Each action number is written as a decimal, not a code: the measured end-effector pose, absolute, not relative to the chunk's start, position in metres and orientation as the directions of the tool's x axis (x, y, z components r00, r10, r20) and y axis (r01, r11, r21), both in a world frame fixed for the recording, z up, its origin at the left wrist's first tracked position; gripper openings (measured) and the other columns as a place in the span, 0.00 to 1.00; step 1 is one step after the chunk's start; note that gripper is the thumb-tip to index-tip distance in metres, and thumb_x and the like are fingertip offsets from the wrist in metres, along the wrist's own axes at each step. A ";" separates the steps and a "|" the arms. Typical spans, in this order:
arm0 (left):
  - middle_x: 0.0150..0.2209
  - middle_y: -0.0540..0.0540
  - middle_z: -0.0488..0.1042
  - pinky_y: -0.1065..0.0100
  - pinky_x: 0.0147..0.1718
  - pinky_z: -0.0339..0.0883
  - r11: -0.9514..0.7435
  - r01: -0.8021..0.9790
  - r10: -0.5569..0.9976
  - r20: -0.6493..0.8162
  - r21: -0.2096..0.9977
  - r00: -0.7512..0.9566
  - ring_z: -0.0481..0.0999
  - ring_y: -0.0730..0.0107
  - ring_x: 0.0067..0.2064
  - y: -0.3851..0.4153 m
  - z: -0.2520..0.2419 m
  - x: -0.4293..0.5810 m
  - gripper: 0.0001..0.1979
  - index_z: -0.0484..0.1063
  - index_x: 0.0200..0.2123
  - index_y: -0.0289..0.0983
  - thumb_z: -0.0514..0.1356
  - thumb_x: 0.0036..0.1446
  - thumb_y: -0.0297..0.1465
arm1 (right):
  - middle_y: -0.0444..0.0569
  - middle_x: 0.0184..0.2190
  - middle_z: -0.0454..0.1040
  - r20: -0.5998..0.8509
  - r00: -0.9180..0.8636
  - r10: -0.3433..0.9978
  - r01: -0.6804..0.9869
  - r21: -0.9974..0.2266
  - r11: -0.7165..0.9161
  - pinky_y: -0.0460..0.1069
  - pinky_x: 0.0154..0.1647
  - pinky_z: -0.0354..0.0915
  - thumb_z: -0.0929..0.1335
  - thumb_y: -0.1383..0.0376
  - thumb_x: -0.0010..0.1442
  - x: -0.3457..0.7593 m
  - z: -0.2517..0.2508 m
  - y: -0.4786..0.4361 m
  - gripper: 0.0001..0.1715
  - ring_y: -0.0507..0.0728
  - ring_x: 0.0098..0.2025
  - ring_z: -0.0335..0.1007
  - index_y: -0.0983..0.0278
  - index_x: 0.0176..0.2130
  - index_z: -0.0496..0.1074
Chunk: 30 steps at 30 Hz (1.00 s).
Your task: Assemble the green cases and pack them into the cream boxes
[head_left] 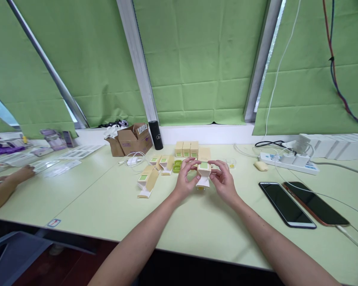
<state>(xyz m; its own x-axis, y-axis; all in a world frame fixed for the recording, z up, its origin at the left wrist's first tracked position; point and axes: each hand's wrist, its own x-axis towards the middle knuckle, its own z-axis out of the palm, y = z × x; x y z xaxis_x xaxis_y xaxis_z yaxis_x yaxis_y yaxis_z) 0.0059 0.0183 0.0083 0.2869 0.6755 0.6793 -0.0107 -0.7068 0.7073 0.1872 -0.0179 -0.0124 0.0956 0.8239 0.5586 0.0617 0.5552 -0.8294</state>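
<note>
My left hand (186, 174) and my right hand (223, 179) hold one small tan carton (204, 171) with a green square label between them, a little above the pale green table (113, 206). Fingers of both hands pinch its sides; its lower flap hangs open. A small yellow-green item (200, 188) lies on the table right under the carton. Behind it, three closed cartons (186, 149) of the same kind stand in a row. To the left lie several open cartons (150, 176) and a green case (177, 166).
An open cardboard box (131, 140) and a black cylinder (156, 135) stand at the back. Two phones (301, 204) lie at the right, near a power strip (289, 162) with cables. Another person's hand (22, 174) rests at the left by clear plastic packets (59, 165).
</note>
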 end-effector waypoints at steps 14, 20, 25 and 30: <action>0.58 0.39 0.66 0.57 0.55 0.73 -0.682 0.010 0.716 0.665 0.732 0.212 0.68 0.54 0.64 0.022 0.004 0.008 0.18 0.76 0.53 0.42 0.67 0.59 0.31 | 0.51 0.61 0.61 0.544 0.038 0.838 0.057 -0.839 0.542 0.57 0.48 0.77 0.70 0.61 0.63 0.188 -0.008 -0.021 0.23 0.57 0.46 0.78 0.50 0.58 0.70; 0.57 0.40 0.66 0.57 0.55 0.73 -0.679 0.022 0.723 0.662 0.734 0.198 0.69 0.55 0.63 0.021 0.004 0.009 0.17 0.77 0.52 0.42 0.67 0.59 0.30 | 0.51 0.60 0.61 0.564 0.029 0.825 0.047 -0.825 0.563 0.57 0.50 0.77 0.71 0.58 0.63 0.188 -0.006 -0.022 0.22 0.57 0.46 0.76 0.51 0.57 0.71; 0.56 0.40 0.66 0.57 0.55 0.73 -0.675 0.027 0.728 0.659 0.737 0.190 0.69 0.56 0.62 0.019 0.005 0.011 0.16 0.77 0.51 0.42 0.67 0.58 0.28 | 0.51 0.59 0.60 0.571 0.039 0.820 0.020 -0.821 0.571 0.58 0.51 0.76 0.72 0.60 0.62 0.188 -0.008 -0.021 0.23 0.57 0.46 0.77 0.51 0.56 0.71; 0.55 0.41 0.66 0.57 0.56 0.73 -0.661 0.038 0.742 0.646 0.749 0.182 0.70 0.57 0.61 0.017 0.007 0.012 0.16 0.78 0.49 0.42 0.66 0.58 0.27 | 0.50 0.59 0.60 0.573 0.048 0.818 0.001 -0.819 0.574 0.56 0.50 0.76 0.72 0.62 0.62 0.188 -0.009 -0.021 0.22 0.57 0.46 0.77 0.52 0.56 0.72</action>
